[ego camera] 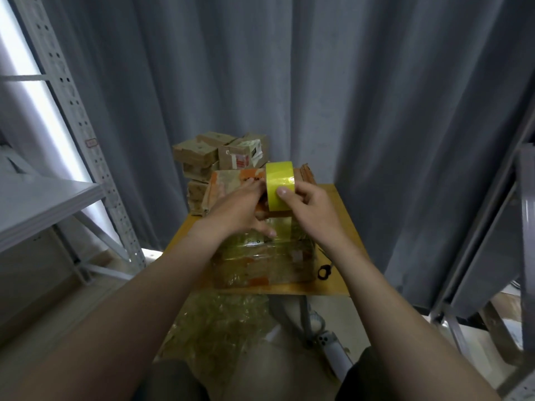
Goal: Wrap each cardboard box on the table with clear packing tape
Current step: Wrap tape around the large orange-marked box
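At nine o'clock a grey shelf (43, 198) juts in. At centre the left hand (237, 209) lies fingers spread on the tape-covered cardboard box (260, 253) on the wooden table (341, 227). Just to its right the right hand (312, 206) grips the yellow-looking tape roll (280, 185). Stacked boxes (220, 157) sit at twelve o'clock.

A grey curtain (289, 82) hangs in folds across the whole background. On the left stands a white metal shelf rack (43, 204); its perforated upright (84, 134) leans diagonally across the view. A grey metal frame (492, 241) occupies the right edge. A small black ring-shaped item (324, 271) lies on the bench (341, 215) near its right front corner. Crumpled clear plastic film (220, 322) lies below the bench front edge.
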`<state>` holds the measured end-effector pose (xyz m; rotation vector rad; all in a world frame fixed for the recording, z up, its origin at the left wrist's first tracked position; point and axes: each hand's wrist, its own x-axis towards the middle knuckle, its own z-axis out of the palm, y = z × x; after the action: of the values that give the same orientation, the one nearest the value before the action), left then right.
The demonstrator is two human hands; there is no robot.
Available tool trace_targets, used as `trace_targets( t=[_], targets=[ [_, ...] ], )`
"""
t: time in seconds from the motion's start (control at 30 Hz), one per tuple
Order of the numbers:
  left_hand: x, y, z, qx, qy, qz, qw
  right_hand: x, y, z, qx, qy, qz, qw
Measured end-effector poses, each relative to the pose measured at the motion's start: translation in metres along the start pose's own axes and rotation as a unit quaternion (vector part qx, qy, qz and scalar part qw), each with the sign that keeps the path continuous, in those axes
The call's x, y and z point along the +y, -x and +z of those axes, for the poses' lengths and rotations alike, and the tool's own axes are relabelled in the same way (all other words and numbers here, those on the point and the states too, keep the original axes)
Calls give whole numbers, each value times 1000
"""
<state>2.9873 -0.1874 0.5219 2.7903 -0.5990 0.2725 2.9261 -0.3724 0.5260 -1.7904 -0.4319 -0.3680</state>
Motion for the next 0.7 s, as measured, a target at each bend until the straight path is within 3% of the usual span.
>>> trace_targets(
  t=[0.2, 0.7],
  targets=[
    [-5, -4, 5, -2, -42, -3, 999, -8, 20, -2, 91, -7, 16, 996],
    [1, 1, 5, 19, -17, -21, 999, 42, 84, 27, 93, 20, 117, 989]
  ],
)
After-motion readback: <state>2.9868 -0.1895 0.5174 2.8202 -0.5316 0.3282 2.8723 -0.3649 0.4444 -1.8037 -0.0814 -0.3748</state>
